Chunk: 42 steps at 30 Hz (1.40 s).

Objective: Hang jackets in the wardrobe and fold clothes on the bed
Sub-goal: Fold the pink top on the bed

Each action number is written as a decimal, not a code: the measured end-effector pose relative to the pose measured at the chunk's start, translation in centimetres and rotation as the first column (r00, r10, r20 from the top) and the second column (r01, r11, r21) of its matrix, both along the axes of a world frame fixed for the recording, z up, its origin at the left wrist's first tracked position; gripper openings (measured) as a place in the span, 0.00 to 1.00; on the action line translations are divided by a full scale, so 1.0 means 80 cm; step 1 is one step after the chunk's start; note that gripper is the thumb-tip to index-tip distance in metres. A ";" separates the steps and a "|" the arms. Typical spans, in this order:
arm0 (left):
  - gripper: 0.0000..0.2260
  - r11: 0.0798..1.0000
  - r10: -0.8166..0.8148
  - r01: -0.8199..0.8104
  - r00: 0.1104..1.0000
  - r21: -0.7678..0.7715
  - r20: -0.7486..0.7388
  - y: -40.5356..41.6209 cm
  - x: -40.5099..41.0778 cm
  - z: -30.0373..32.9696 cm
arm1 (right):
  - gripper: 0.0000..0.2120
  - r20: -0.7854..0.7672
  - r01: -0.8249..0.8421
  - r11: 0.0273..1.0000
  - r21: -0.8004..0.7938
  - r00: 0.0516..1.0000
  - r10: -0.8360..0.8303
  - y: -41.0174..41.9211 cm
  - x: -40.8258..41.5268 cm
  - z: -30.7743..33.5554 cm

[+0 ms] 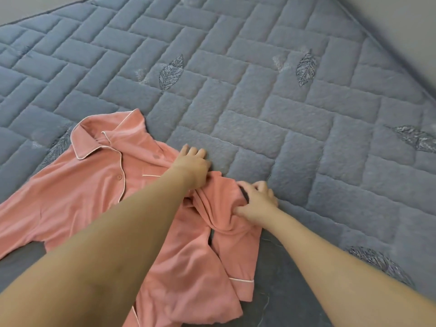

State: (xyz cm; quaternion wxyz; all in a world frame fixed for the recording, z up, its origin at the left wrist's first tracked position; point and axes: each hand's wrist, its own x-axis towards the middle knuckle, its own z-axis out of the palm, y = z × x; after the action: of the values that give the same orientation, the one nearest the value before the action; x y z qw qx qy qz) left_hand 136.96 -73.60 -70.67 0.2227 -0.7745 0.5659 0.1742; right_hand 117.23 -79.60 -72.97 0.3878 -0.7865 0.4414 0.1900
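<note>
Head view: much of the pink pyjama shirt lies under the two bare forearms, and its lower hem runs off the bottom edge, so its full outline cannot be traced. One sleeve runs off the left edge. The other sleeve is bunched and twisted near the middle, its white-piped cuff lying toward the lower right. The shirt rests front-up on the grey quilted bedspread, collar toward the far left, buttons closed down the placket.

The left hand reaches over the shirt's shoulder seam; its fingers curl down at the fabric's edge and the thumb side is hidden beneath the palm, so it appears to pinch the cloth there, though the contact itself is out of sight. The right hand grips the gathered sleeve fabric, fingers curled, thumb pressed into the folds.

No label, brand or writing can be read; the bedspread shows only stitched leaf motifs.
</note>
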 end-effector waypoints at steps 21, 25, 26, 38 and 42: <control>0.11 0.822 0.407 -0.376 0.913 -0.428 -0.020 -0.102 -0.002 0.089 | 0.29 -0.431 -0.271 0.957 -0.099 0.879 0.205 -0.228 -0.067 0.177; 0.11 0.833 0.381 -0.380 0.921 -0.403 -0.081 -0.110 -0.034 0.063 | 0.20 -0.567 -0.418 0.781 -0.464 0.818 0.102 -0.277 -0.081 0.172; 0.11 0.847 0.356 -0.364 0.930 -0.388 -0.094 -0.103 -0.038 0.056 | 0.21 -0.559 -0.415 0.731 -0.541 0.827 0.056 -0.279 -0.082 0.164; 0.22 0.669 0.685 -0.732 0.675 -0.131 -0.275 0.159 -0.042 0.030 | 0.29 -0.003 0.345 0.938 0.027 0.939 -0.345 0.087 -0.026 0.055; 0.26 0.354 0.909 -0.935 0.353 -0.036 -0.222 0.307 -0.030 0.012 | 0.38 -0.220 0.370 0.912 0.176 0.918 -0.330 0.198 -0.014 0.042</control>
State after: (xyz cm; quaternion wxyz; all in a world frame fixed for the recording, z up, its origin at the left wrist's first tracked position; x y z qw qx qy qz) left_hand 134.60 -49.03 -69.69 -0.0225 -0.9558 0.0591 0.2873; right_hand 116.15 -63.73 -69.61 0.4551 -0.6267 0.5868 0.2361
